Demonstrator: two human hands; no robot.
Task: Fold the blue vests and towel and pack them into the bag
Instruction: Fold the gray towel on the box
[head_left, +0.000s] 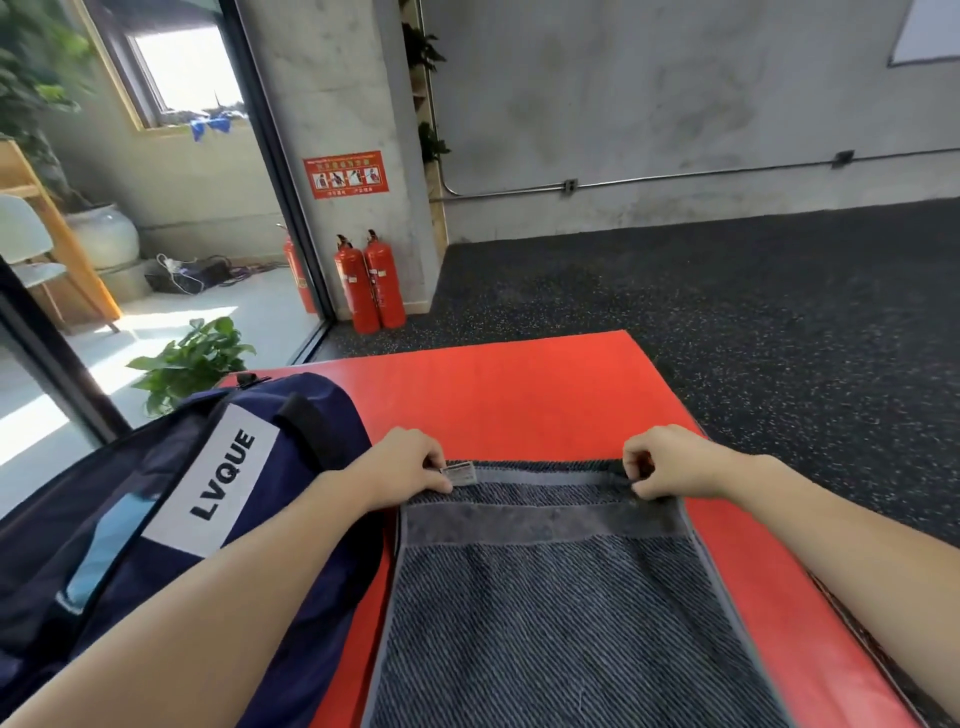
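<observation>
The towel (561, 597) is dark grey terry cloth, ribbed in fine diagonal lines, with a flatter, smoother woven band near its far edge and a small printed label sewn there. It lies on a red mat (519, 395) with a smooth, faintly glossy, vinyl-like skin, beside a navy bag (171, 519) of smooth matt woven fabric bearing a white printed patch. The floor (753, 312) is rough, speckled black rubber, the wall (649, 104) bare mottled concrete, and the two fire extinguishers (369, 283) glossy red painted metal.
</observation>
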